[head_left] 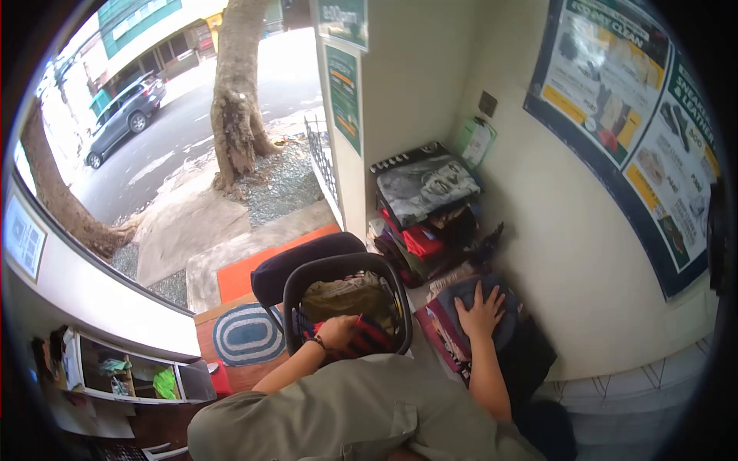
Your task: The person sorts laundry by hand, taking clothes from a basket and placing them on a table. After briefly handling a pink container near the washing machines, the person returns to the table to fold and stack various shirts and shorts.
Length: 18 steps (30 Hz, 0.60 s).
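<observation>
My left hand [339, 333], closed on a red and dark striped garment [373, 336], is inside the black laundry basket [405, 307]. Other clothes, an olive one [338, 296] among them, lie in the basket beyond it. With fingers spread, my right hand [480, 311] rests flat on a dark grey-blue folded garment [507, 326] at the top of a clothes pile. A maroon folded garment [442, 326] sticks out on the pile's left side.
Behind the pile stands a taller stack of folded clothes [419, 238], topped by a grey and black printed one [429, 188]. A dark chair back [296, 265] adjoins the basket. An oval rug [247, 334] lies left, near an open cabinet [104, 361]; a wall stands right.
</observation>
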Motion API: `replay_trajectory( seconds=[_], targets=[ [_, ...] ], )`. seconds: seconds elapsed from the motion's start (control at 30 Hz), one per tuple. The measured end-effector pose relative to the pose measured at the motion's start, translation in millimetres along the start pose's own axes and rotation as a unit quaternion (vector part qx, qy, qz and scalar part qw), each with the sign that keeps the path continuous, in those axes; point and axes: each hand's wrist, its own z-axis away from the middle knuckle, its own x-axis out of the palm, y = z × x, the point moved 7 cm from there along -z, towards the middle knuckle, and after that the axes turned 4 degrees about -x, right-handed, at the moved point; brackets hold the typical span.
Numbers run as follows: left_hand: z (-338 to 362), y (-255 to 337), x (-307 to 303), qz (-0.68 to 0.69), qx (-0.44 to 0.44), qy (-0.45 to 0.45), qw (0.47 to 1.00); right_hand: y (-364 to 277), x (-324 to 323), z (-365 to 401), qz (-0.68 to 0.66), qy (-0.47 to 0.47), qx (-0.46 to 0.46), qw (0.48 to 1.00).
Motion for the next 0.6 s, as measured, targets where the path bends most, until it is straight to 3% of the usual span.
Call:
replay_trajectory(
  seconds=[0.07,0.1,0.13,0.23,0.27,0.3,0.43,0.5,0.53,0.6],
  targets=[
    [6,28,-27,0.029,0.071,0.042,0.996,-21,-21,16,-0.035,0.084,-0.091,0.992],
    [6,43,-42,0.05,0.06,0.032,0.996,-32,-33,27,-0.049,0.126,-0.133,0.982],
    [6,70,-68,0.063,0.12,0.058,0.989,-47,-41,38,-0.131,0.114,-0.193,0.966],
    [-10,129,-109,0.075,0.178,-0.022,0.981,-75,-57,64,-0.303,0.037,-0.287,0.908],
    [-12,163,-128,0.089,0.215,-0.037,0.972,-78,-60,68,-0.457,-0.048,-0.25,0.852],
    [-18,170,-130,0.077,0.222,-0.042,0.971,-81,-60,72,-0.6,-0.121,-0.205,0.764],
    [-32,232,-141,0.279,0.205,-0.173,0.922,-61,-94,78,-0.726,-0.077,-0.206,0.651],
    [-45,254,-136,0.334,0.229,-0.196,0.893,-52,-128,85,-0.757,-0.098,-0.182,0.619],
    [-50,270,-136,0.342,0.247,-0.19,0.886,-41,-141,86,-0.71,-0.091,-0.164,0.678],
    [-73,296,-123,0.292,0.232,-0.196,0.907,-8,-145,86,-0.743,-0.128,-0.061,0.654]
  ],
)
